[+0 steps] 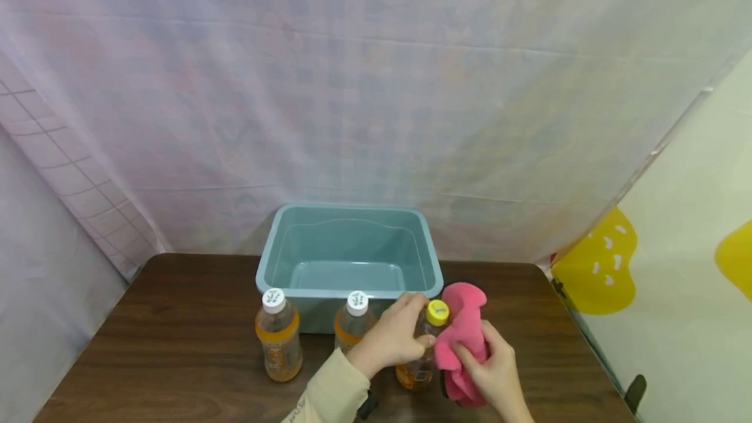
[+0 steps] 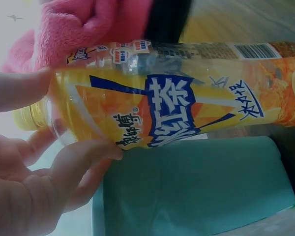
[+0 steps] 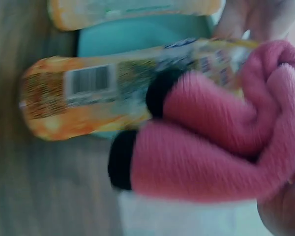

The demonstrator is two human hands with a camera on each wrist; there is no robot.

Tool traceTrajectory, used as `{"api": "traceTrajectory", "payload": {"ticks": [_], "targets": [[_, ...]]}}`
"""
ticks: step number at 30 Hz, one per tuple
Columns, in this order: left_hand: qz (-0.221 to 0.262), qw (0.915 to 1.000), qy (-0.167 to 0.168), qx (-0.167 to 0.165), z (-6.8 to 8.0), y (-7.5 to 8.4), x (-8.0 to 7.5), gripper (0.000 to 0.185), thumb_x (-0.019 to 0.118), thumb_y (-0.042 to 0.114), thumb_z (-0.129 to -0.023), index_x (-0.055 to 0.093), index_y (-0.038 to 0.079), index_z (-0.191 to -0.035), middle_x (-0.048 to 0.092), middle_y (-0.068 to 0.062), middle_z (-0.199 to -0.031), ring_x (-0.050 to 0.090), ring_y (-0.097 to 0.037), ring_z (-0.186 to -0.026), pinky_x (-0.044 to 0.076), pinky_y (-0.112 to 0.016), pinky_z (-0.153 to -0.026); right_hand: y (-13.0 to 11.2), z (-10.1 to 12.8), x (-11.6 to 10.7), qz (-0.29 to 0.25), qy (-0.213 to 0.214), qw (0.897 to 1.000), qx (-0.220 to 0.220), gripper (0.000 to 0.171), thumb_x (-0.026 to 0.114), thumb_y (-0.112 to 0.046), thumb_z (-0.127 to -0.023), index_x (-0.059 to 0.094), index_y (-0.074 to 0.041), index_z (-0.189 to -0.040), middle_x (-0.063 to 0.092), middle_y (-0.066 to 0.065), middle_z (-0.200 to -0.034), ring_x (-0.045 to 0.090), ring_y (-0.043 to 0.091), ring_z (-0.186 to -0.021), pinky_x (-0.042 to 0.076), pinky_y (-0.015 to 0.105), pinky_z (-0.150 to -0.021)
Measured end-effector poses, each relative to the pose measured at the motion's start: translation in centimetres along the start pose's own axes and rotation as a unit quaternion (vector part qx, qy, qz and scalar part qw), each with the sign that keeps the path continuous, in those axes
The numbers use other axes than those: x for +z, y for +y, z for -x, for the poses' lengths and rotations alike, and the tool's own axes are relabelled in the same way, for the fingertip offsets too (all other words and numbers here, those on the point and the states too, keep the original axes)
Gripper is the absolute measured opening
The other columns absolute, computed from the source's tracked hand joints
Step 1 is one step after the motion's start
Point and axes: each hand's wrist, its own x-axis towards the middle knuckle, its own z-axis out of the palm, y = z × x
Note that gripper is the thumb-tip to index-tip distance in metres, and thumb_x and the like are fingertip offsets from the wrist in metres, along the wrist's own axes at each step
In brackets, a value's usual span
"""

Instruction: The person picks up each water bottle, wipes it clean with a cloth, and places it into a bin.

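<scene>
On brown table [image 1: 176,318], I see the bottle [image 1: 424,351] upright between both hands: left hand [image 1: 392,338] grips its neck, right hand [image 1: 496,371] pinches pink cloth [image 1: 464,335] against its right side.

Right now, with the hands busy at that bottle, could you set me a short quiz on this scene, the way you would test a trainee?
1. True or false: the left hand grips the yellow-capped tea bottle near its top.
2. What does the right hand press against that bottle?
A. a sponge
B. a pink cloth
C. a paper towel
3. How many white-capped bottles stand in front of the teal plastic tub?

Key
1. True.
2. B.
3. Two: one to the left, and one partly hidden by the left hand.
</scene>
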Motion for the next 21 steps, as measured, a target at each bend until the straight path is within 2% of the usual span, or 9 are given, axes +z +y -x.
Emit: {"api": "traceTrajectory", "payload": {"ticks": [3, 6, 9, 15, 18, 21], "targets": [[-0.006, 0.9999, 0.01, 0.006, 0.0, 0.0, 0.1, 0.041, 0.069, 0.02, -0.079, 0.048, 0.01, -0.114, 0.051, -0.004, -0.109, 0.053, -0.015, -0.095, 0.046, -0.03, -0.083, 2.2, 1.3, 0.4, 0.014, -0.015, 0.999, 0.045, 0.033, 0.071, 0.014, -0.062, 0.06, 0.004, -0.091, 0.06, -0.009, -0.075, 0.052, -0.002, -0.065, 0.044, 0.016, -0.055], [-0.01, 0.9998, 0.014, 0.007, 0.1, -0.1, 0.2, 0.041, 0.069, 0.021, -0.079, 0.048, 0.01, -0.113, 0.05, -0.003, -0.108, 0.053, -0.014, -0.095, 0.046, -0.029, -0.083, 4.6, 2.7, 1.0, 0.03, -0.022, 0.999, 0.039, 0.035, 0.072, 0.011, -0.061, 0.06, 0.003, -0.092, 0.062, 0.0, -0.072, 0.053, -0.002, -0.065, 0.044, 0.016, -0.056], [-0.01, 0.9997, 0.017, 0.01, 0.1, -0.2, 0.2, 0.041, 0.069, 0.021, -0.079, 0.048, 0.01, -0.113, 0.05, -0.003, -0.108, 0.053, -0.015, -0.095, 0.046, -0.029, -0.083, 6.0, 3.5, 1.7, 0.043, -0.026, 0.999, 0.016, 0.035, 0.073, 0.01, -0.059, 0.06, 0.003, -0.091, 0.062, 0.006, -0.071, 0.052, -0.002, -0.066, 0.044, 0.016, -0.056], [-0.005, 0.9997, 0.018, 0.013, 0.1, -0.1, 0.2, 0.04, 0.069, 0.02, -0.079, 0.048, 0.01, -0.111, 0.05, -0.002, -0.106, 0.053, -0.013, -0.094, 0.046, -0.027, -0.082, 8.0, 4.7, 2.9, 0.079, -0.047, 0.996, -0.006, 0.037, 0.075, 0.007, -0.054, 0.06, 0.0, -0.087, 0.062, 0.001, -0.069, 0.052, -0.002, -0.064, 0.044, 0.018, -0.054], [-0.002, 0.9997, 0.018, 0.016, 0.1, -0.1, 0.2, 0.04, 0.069, 0.019, -0.078, 0.048, 0.009, -0.11, 0.05, -0.003, -0.106, 0.053, -0.014, -0.094, 0.046, -0.028, -0.082, 8.6, 5.2, 3.2, 0.092, -0.064, 0.994, 0.006, 0.035, 0.076, 0.005, -0.054, 0.06, -0.003, -0.084, 0.061, -0.001, -0.067, 0.051, -0.001, -0.062, 0.043, 0.021, -0.052], [0.002, 0.9997, 0.016, 0.016, 0.1, 0.0, 0.3, 0.04, 0.069, 0.019, -0.078, 0.048, 0.009, -0.11, 0.05, -0.003, -0.106, 0.054, -0.014, -0.094, 0.046, -0.028, -0.083, 8.9, 5.5, 3.3, 0.108, -0.095, 0.989, 0.041, 0.033, 0.077, 0.001, -0.057, 0.06, -0.006, -0.083, 0.06, -0.002, -0.067, 0.05, 0.001, -0.061, 0.043, 0.024, -0.052]]}}
